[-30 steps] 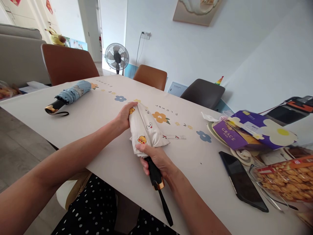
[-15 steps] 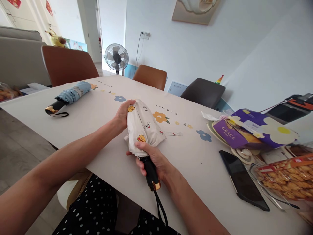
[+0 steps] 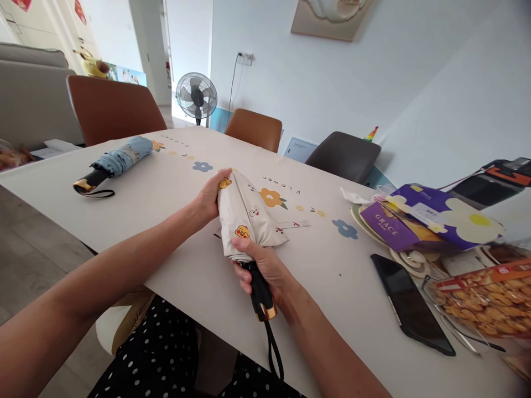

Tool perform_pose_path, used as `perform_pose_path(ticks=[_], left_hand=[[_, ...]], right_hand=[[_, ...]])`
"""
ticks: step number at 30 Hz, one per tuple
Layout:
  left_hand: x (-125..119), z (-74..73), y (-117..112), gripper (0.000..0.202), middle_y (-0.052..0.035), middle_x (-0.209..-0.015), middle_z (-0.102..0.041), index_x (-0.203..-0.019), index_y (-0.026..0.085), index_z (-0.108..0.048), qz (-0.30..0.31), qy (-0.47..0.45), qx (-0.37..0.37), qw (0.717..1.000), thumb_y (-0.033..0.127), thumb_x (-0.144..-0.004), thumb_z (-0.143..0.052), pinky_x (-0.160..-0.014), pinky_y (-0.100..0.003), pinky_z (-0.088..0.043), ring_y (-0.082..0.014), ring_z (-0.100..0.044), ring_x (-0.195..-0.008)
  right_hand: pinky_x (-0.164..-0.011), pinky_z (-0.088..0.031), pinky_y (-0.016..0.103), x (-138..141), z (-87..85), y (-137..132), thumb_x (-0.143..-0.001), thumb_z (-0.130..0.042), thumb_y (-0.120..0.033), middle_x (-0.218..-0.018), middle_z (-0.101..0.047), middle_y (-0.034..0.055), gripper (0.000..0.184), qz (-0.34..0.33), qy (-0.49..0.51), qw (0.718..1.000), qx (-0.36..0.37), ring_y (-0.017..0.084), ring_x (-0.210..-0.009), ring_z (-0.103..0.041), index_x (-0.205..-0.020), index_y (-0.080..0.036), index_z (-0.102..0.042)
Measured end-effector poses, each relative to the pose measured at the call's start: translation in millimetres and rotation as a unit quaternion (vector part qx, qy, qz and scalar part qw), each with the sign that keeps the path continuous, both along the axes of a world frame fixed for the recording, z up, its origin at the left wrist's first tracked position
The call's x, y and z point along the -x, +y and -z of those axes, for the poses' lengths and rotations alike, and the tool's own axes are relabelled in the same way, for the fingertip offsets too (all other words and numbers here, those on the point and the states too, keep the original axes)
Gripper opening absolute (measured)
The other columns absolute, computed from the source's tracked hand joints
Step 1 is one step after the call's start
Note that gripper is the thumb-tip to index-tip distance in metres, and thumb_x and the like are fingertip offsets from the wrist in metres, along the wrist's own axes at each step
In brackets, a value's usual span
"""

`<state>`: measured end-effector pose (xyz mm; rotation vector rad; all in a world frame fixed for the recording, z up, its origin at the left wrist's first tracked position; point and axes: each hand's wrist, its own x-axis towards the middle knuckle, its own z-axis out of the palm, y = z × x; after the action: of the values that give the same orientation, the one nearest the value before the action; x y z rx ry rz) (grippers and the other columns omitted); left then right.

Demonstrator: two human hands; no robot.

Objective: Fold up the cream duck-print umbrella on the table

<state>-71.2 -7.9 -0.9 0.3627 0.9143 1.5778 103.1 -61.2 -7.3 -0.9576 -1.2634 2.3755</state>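
Between my hands lies a white folding umbrella (image 3: 244,213) printed with small yellow cartoon faces, its loose fabric partly wrapped round it. Its far end is in the grip of my left hand (image 3: 211,193), whose fingers are mostly hidden behind the cloth. My right hand (image 3: 265,271) is closed round the lower end, where the fabric meets the black handle, thumb on the cloth. From the gold-tipped handle hangs a black wrist loop. A printed strap sticks out to the right under a fold. Over to the left, a blue folded umbrella (image 3: 126,156) rests on the table.
The white table (image 3: 170,232) has a flower print. On its right are a black phone (image 3: 410,304), glasses (image 3: 456,326), a purple box (image 3: 390,224) and a clear-lidded snack container (image 3: 485,301). Chairs (image 3: 254,130) line the far side, with a fan (image 3: 196,97) beyond.
The white umbrella has turned slightly in my hands and shifted a little right. Its fabric flap on the right hangs a bit lower, covering more of the strap. Both hands keep their grip.
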Motion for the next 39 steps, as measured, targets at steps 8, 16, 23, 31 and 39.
perform_pose_path(ticks=[8, 16, 23, 31, 39], left_hand=[[-16.8, 5.1, -5.9, 0.05, -0.0134, -0.089, -0.066, -0.094, 0.013, -0.061, -0.021, 0.142, 0.023, 0.989, 0.051, -0.062, -0.068, -0.077, -0.033, -0.049, -0.0262, -0.06, -0.09], [-29.3, 7.2, -13.0, 0.044, -0.0112, -0.089, -0.064, -0.083, 0.013, -0.064, 0.031, 0.218, 0.004, 0.976, 0.054, -0.066, -0.062, -0.07, -0.03, -0.048, -0.0225, -0.059, -0.084], [-34.6, 9.9, -14.2, 0.043, -0.0146, -0.098, -0.066, -0.093, 0.012, -0.062, 0.184, 0.091, 0.004, 0.979, 0.045, -0.066, -0.068, -0.083, -0.035, -0.049, -0.0266, -0.061, -0.092], [-35.6, 1.8, -18.3, 0.045, -0.0151, -0.095, -0.067, -0.106, 0.012, -0.056, 0.206, 0.01, 0.017, 0.978, 0.031, -0.068, -0.068, -0.084, -0.041, -0.05, -0.0287, -0.063, -0.091], [-40.3, 3.2, -18.0, 0.039, -0.0148, -0.089, -0.068, -0.102, 0.011, -0.057, 0.131, 0.037, 0.03, 0.99, 0.022, -0.066, -0.066, -0.077, -0.043, -0.053, -0.0293, -0.065, -0.084]], right_hand=[[-0.03, -0.032, 0.019, 1.2, -6.4, 0.4, -0.072, -0.061, -0.041, -0.038, -0.042, -0.0057, 0.029, 0.071, -0.058, 0.995, -0.035, 0.008, -0.028, -0.038, -0.064, -0.017, -0.047], [-0.031, -0.034, 0.02, 1.4, -1.1, 4.2, -0.072, -0.061, -0.043, -0.038, -0.043, -0.0045, 0.031, 0.148, -0.058, 0.985, -0.067, 0.008, -0.029, -0.041, -0.062, -0.016, -0.048], [-0.031, -0.033, 0.019, 1.0, 2.8, 9.5, -0.07, -0.062, -0.044, -0.039, -0.044, -0.0038, 0.034, 0.148, -0.062, 0.985, -0.061, 0.008, -0.03, -0.042, -0.059, -0.015, -0.049], [-0.031, -0.035, 0.019, 1.4, 2.7, 5.3, -0.072, -0.06, -0.042, -0.037, -0.044, -0.0037, 0.032, 0.096, -0.064, 0.991, -0.067, 0.009, -0.029, -0.043, -0.06, -0.016, -0.047], [-0.026, -0.036, 0.02, 7.2, -0.9, 0.9, -0.068, -0.065, -0.035, -0.048, -0.047, -0.0038, 0.024, 0.163, -0.096, 0.974, -0.123, 0.008, -0.033, -0.041, -0.068, -0.016, -0.05]])
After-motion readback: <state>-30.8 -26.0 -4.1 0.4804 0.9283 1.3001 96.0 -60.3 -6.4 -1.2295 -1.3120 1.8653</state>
